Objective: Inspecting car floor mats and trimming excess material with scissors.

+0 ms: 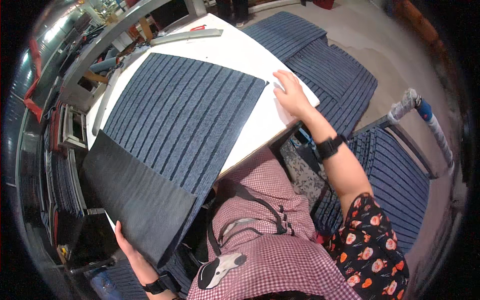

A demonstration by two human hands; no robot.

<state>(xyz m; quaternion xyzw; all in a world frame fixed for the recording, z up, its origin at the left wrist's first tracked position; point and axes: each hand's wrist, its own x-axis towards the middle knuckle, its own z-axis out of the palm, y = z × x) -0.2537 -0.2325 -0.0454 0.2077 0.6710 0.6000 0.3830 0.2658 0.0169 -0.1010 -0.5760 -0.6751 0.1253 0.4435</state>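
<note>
A blue-grey floor mat (pixel 185 110) with dark stripes lies ribbed side up on a white-topped table (pixel 250 142). Over its near end is a plain black backing (pixel 140 192), which hangs past the table's near left edge; whether this is the same mat folded or another one, I cannot tell. My left hand (pixel 126 245) holds the black part's lower left edge, its other fingers hidden by the mat. Flat on the white tabletop, beside the mat's far right corner, rests my right hand (pixel 291 95), open and holding nothing.
Grey strips (pixel 187 36) line the table's far and left edges, with a small red tool (pixel 198 28) near the far one. Striped mats (pixel 320 65) lie on the floor at the far right, more (pixel 390 175) at my right by a wrapped post (pixel 425 112).
</note>
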